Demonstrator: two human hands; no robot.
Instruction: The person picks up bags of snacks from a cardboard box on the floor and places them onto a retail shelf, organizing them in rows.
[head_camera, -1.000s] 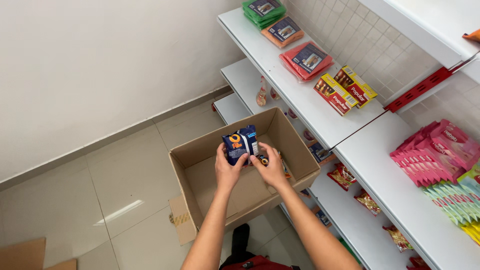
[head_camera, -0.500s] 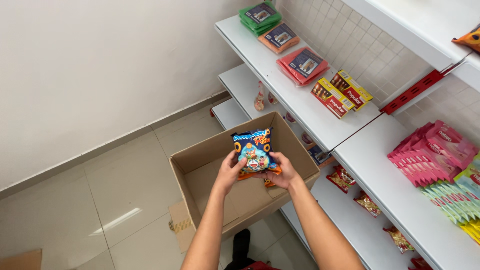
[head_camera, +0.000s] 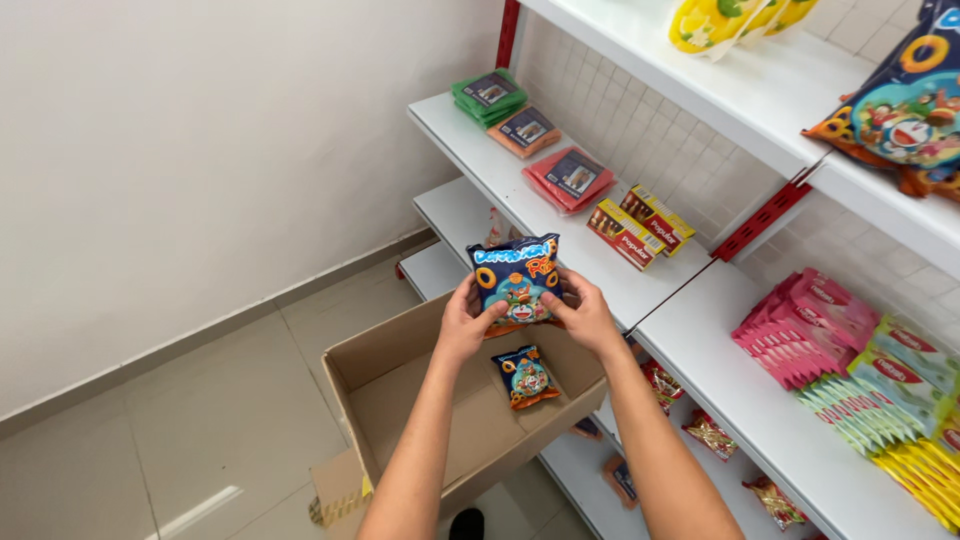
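Both hands hold one blue snack bag (head_camera: 518, 280) with cartoon print and orange rings, upright above an open cardboard box (head_camera: 400, 390). My left hand (head_camera: 465, 322) grips the bag's left edge; my right hand (head_camera: 585, 312) grips its right edge. Inside the box lies another small bag of the same kind (head_camera: 527, 376), flat on the bottom. A white shelf (head_camera: 600, 265) runs just behind the held bag.
White shelving fills the right side, bearing green, orange and red flat packs (head_camera: 527, 128), a yellow-red box (head_camera: 640, 225), pink packets (head_camera: 800, 325) and green-yellow packets (head_camera: 890, 400). A similar blue snack bag (head_camera: 895, 105) sits on the top shelf. Lower shelves hold small snack packs (head_camera: 710, 435). Tiled floor lies to the left.
Both hands have lifted the blue bag up out of the box toward the shelves, and the view has tilted up to show the top shelf.
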